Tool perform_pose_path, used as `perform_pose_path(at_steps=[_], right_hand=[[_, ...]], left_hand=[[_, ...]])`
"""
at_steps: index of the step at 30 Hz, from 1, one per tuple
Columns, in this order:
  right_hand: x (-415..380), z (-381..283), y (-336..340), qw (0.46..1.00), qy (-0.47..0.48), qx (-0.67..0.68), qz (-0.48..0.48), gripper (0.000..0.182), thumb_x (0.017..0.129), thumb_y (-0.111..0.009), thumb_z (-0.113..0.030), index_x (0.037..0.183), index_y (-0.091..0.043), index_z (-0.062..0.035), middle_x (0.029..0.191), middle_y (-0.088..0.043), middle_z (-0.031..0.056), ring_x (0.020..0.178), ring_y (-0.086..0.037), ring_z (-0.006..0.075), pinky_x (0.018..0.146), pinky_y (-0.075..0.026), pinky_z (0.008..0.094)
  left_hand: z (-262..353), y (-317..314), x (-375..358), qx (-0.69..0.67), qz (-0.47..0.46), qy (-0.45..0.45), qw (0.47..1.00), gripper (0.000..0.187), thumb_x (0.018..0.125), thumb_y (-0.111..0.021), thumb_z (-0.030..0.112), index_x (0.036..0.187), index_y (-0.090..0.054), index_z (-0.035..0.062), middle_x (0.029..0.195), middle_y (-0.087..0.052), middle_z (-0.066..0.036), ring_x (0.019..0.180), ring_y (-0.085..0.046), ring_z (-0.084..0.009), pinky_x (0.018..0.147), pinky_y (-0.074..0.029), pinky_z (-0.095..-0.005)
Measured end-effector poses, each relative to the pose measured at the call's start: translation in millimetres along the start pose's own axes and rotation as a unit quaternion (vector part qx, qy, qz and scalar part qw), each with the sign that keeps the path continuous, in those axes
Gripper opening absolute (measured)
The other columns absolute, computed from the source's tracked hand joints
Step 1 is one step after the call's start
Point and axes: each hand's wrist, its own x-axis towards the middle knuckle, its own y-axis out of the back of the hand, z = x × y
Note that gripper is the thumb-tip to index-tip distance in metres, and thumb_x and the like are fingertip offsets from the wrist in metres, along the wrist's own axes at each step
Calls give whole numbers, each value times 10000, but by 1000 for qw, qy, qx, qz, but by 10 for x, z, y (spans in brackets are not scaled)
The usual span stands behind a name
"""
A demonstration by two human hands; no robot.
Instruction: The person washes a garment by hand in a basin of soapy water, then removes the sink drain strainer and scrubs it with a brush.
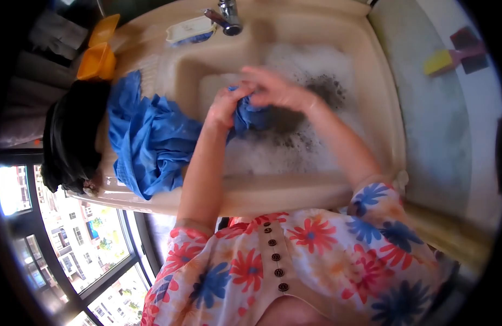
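A blue cloth [153,138] lies bunched on the left ledge of the beige sink [316,182], and part of it hangs into the basin. My left hand [227,106] is closed on a bunched part of this cloth over the soapy water. Against it from the right comes my right hand [275,89], blurred, with some fingers stretched out above the cloth. Whether its lower fingers touch the cloth is hard to tell. White suds [338,136] with dark patches fill the basin below both hands.
At the back stands a metal faucet [229,22], with a soap dish [191,31] to its left. Black cloth [77,130] and an orange container [97,61] are at the left. A yellow and pink brush [446,61] lies far right. A window [82,244] is at lower left.
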Motion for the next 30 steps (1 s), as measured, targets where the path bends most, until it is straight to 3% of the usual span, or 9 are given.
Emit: perform_pose_path(at_steps=[5, 10, 15, 18, 20, 21, 23, 26, 30], right_hand=[[-102, 435, -390, 967, -51, -243, 52, 604, 602, -686, -164, 1144, -465, -16, 960, -583, 116, 896, -551, 230, 811, -426, 317], [-208, 385, -85, 979, -183, -4, 86, 274, 593, -615, -103, 831, -601, 30, 690, -568, 41, 678, -538, 142, 642, -436, 252], [-69, 457, 141, 952, -131, 246, 131, 446, 641, -461, 69, 1075, -515, -17, 806, -569, 43, 697, -549, 133, 601, -458, 235], [103, 60, -58, 982, -120, 40, 140, 408, 653, -498, 0, 1047, -568, -77, 828, -572, 61, 738, -568, 157, 637, -478, 279], [264, 104, -433, 948, 158, -244, 132, 270, 657, -564, -104, 920, -622, -114, 860, -585, 131, 717, -590, 227, 643, -488, 345], [278, 126, -662, 919, 176, -305, 178, 189, 668, -570, -134, 851, -608, -105, 852, -588, 134, 713, -582, 270, 625, -481, 362], [275, 197, -1001, 842, 213, -420, 264, 109, 690, -582, -193, 713, -579, -87, 837, -596, 140, 704, -566, 356, 589, -465, 397], [707, 320, -428, 855, -72, -423, 292, 133, 684, -588, -227, 722, -590, -100, 812, -599, 142, 696, -573, 358, 607, -467, 416], [370, 200, -849, 838, 119, -440, 298, 167, 711, -567, -260, 754, -608, -104, 866, -604, 145, 662, -581, 348, 626, -475, 413]], left_hand=[[60, 189, 51, -60, -27, -7, 998, 102, 682, -590, 3, 777, -564, 30, 724, -570, -66, 651, -564, -173, 614, -471, -293], [59, 475, 153, -109, 27, -85, 990, 130, 663, -530, -67, 771, -560, -1, 733, -576, -80, 684, -565, -184, 651, -474, -290], [-153, 394, 211, -93, 140, -42, 985, 180, 719, -514, -46, 891, -546, -8, 826, -583, -97, 761, -582, -218, 690, -485, -307], [-239, 391, 246, -122, 182, -30, 975, 189, 802, -491, 57, 988, -510, 34, 857, -572, -101, 760, -584, -247, 694, -491, -323], [-231, 418, 293, -188, 182, -4, 965, 165, 833, -466, 111, 979, -510, 50, 828, -566, -96, 738, -581, -247, 678, -490, -325], [-466, 531, 252, -217, -83, -163, 959, 195, 870, -406, 179, 961, -516, 47, 809, -559, -81, 742, -567, -221, 664, -481, -312], [-483, 623, 372, -278, -200, -126, 931, 232, 889, -355, 193, 977, -513, 47, 835, -554, -61, 802, -543, -176, 712, -456, -286], [-413, 129, 251, -166, 200, -61, 964, 233, 893, -339, 188, 983, -505, 51, 896, -551, -63, 837, -533, -170, 763, -438, -297], [-624, 537, 353, -307, -248, -159, 905, 258, 875, -339, 169, 1020, -500, 30, 946, -558, -85, 883, -532, -220, 790, -438, -335]])
